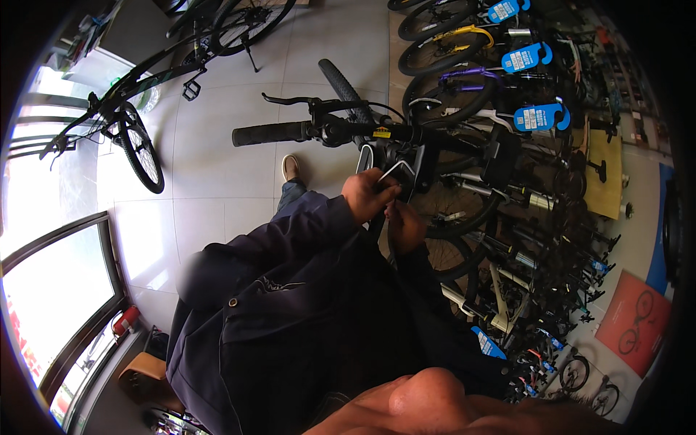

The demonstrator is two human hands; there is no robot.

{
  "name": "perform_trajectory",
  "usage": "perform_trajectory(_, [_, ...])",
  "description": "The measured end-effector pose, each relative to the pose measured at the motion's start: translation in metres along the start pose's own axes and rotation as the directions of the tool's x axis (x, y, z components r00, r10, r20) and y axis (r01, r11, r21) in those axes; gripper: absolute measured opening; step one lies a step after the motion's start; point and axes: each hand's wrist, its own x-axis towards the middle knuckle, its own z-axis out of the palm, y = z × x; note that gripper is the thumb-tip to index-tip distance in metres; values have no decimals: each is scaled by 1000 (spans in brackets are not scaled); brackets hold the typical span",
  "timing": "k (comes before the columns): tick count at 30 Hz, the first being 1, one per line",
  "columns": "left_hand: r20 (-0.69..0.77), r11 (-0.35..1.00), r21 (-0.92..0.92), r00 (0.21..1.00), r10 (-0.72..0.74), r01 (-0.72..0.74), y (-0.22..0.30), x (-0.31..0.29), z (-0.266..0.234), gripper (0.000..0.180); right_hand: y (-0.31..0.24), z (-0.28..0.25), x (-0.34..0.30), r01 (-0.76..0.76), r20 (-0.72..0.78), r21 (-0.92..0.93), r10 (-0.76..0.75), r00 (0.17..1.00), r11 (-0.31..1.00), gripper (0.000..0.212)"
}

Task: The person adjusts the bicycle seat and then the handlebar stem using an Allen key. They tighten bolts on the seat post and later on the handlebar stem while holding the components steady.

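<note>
In front of my chest stands a bicycle with a black handlebar, its left grip and brake lever pointing left. My left hand is closed just behind the stem, fingertips pinching near one end of a bent silver rod that looks like a hex key. Close beside it, to the right, my right hand is curled with its fingers pressed together. Anything in those fingers is too small and dark to make out. A silver-edged loop sits by the stem, left of the rod.
Several bicycles with blue tags stand in a tight row close on the right. Another black bicycle stands at the far left on the pale tiled floor. A glass door and red fire extinguisher are at the lower left.
</note>
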Motion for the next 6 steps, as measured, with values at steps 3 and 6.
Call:
perform_trajectory(3, [-31, 994, 70, 996, 84, -82, -5, 0, 1, 18, 6, 0, 1, 48, -3, -19, -49, 999, 999, 29])
perform_trajectory(6, [-43, 988, 104, 992, 117, -112, -6, 0, 1, 18, 14, 0, 2, 54, 42, -38, -52, 998, 998, 30])
